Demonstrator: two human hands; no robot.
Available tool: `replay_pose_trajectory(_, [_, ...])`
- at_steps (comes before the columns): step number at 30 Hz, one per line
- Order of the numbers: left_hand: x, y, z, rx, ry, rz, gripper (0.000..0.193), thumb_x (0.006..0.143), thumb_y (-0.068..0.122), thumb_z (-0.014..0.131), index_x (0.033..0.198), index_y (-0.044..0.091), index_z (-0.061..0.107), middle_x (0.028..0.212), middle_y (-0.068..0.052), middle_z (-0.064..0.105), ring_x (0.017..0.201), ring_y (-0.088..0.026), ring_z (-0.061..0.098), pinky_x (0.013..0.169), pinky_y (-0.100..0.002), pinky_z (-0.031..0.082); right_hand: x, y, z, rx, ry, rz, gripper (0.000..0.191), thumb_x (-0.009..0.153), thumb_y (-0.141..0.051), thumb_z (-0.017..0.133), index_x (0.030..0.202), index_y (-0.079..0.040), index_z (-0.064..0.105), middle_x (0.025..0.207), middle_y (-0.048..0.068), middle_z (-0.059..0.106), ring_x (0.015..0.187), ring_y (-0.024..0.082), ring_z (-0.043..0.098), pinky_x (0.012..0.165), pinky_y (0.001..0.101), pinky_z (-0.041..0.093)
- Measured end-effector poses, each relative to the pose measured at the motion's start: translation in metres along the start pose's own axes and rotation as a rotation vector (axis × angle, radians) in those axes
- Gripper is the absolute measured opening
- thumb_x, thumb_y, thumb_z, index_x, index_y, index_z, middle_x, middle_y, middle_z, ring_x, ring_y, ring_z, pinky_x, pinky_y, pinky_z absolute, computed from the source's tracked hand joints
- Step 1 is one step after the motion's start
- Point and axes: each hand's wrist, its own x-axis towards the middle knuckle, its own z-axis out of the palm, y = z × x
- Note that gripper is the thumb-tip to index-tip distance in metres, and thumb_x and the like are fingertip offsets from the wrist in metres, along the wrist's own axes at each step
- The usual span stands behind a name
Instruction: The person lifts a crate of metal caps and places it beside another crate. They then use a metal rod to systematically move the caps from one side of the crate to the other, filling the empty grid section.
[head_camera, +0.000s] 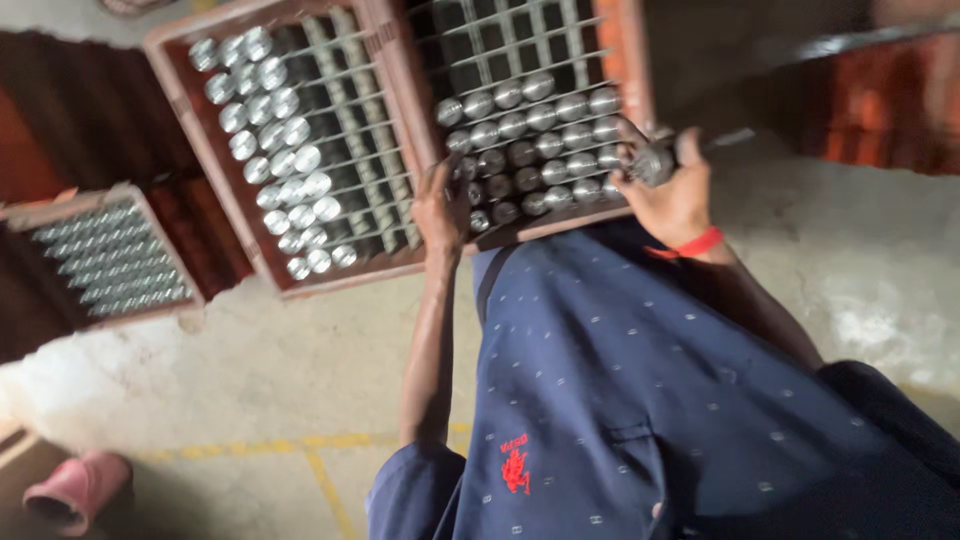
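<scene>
- Metal cylinder (652, 163) sits clamped in the right hand (672, 195), upper right of the frame, over the crate
- Left hand (442, 212) curls closed on the crate rim (425, 150), centre top
- Judged step: filling the grid; next calls for an empty cell

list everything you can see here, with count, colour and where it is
crates: three with metal grids, reddish brown, two side by side at top centre, one at left
metal cylinders: many, too many to count, silver, standing in the crate grids
floor: grey concrete with yellow lines, lower left
pink object: one, bottom left corner, kind unclear
wristband: one, red, on right wrist
shirt: one, dark blue, patterned
left hand: on the front edge of the middle crate
right hand: holding a blurred metal piece
</scene>
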Motion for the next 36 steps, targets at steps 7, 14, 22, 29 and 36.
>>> replay_pose_trajectory(7, [-0.06,-0.121,-0.128,0.591,0.128,-0.217,0.054,0.074,0.034,0.086,0.12,0.009,0.072,0.11,-0.024,0.071,0.094,-0.043,0.07,0.076,-0.054,0.054,0.005,0.065,0.016,-0.57,-0.13,0.309,0.041,0.112,-0.047,0.055,0.129,-0.01,0.059,0.111,0.01,0.065,0.09,0.018,0.061,0.075,0.0291,0.048])
replay_pose_trajectory(14, [-0.065,-0.144,-0.129,0.447,-0.029,-0.434,0.05,0.078,0.037,0.084,0.117,0.009,0.072,0.115,-0.02,0.071,0.098,-0.042,0.069,0.079,-0.053,0.053,0.007,0.106,0.073,-0.769,-0.27,0.124,0.041,0.1,-0.01,0.066,0.139,-0.011,0.052,0.125,0.007,0.064,0.103,0.015,0.064,0.092,0.0299,0.055])
replay_pose_trajectory(22, [-0.086,-0.122,-0.218,-0.191,0.313,-0.11,0.039,0.086,0.023,0.083,0.115,0.001,0.07,0.114,-0.011,0.067,0.107,-0.024,0.066,0.093,-0.045,0.054,0.009,0.127,0.037,-0.889,-0.233,0.048,0.036,0.107,-0.012,0.067,0.137,-0.003,0.05,0.114,0.005,0.065,0.092,0.008,0.056,0.08,0.0267,0.051])
replay_pose_trajectory(29, [-0.027,-0.071,-0.077,-0.763,0.185,-0.588,0.027,0.088,0.012,0.086,0.096,-0.005,0.067,0.087,-0.006,0.062,0.076,-0.018,0.051,0.066,-0.03,0.043,-0.003,0.13,0.087,-0.871,-0.255,0.144,0.053,0.094,-0.014,0.07,0.144,-0.003,0.055,0.113,0.0,0.064,0.097,0.009,0.063,0.086,0.0347,0.06])
replay_pose_trajectory(36, [-0.049,0.043,-0.016,-0.383,-0.256,-0.314,0.033,0.077,0.01,0.079,0.106,-0.001,0.068,0.087,-0.016,0.074,0.077,-0.023,0.071,0.073,-0.038,0.056,-0.019,0.093,0.121,-0.978,-0.351,-0.204,0.056,0.1,-0.025,0.075,0.147,-0.001,0.056,0.134,0.005,0.061,0.117,0.01,0.058,0.104,0.0274,0.051])
